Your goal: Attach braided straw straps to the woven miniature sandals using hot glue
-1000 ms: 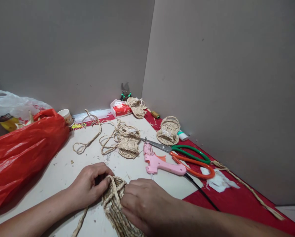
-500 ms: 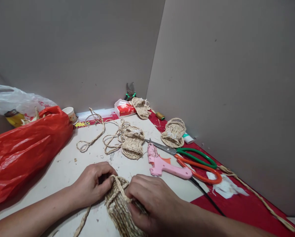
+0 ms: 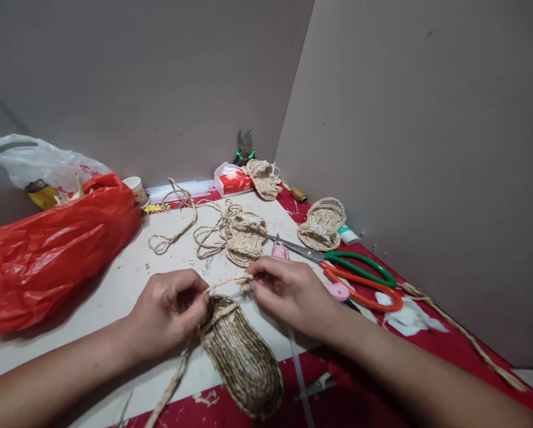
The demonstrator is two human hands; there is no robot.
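Note:
A woven straw piece shaped like a small shoe sole (image 3: 243,356) lies slanted in front of me, its far end by my fingers. My left hand (image 3: 172,309) is closed at that end, pinching a braided straw cord (image 3: 226,280). The cord's short end stretches across to my right hand (image 3: 288,291), which grips it between thumb and fingers. A longer stretch of braid (image 3: 170,386) runs down from beneath my left hand toward the near edge. Behind my right hand, a pink glue gun (image 3: 280,249) is mostly hidden.
Large scissors (image 3: 359,273) with green and orange handles lie at right. Small woven straw slippers (image 3: 247,238) and loose cord sit farther back. A red plastic bag (image 3: 56,255) fills the left side. Pliers (image 3: 245,148) and a tissue pack (image 3: 233,180) are near the walls.
My right hand has left the woven sole and moved up and away, drawing the cord end out taut. The sole now shows more fully; my left hand stays at its far end.

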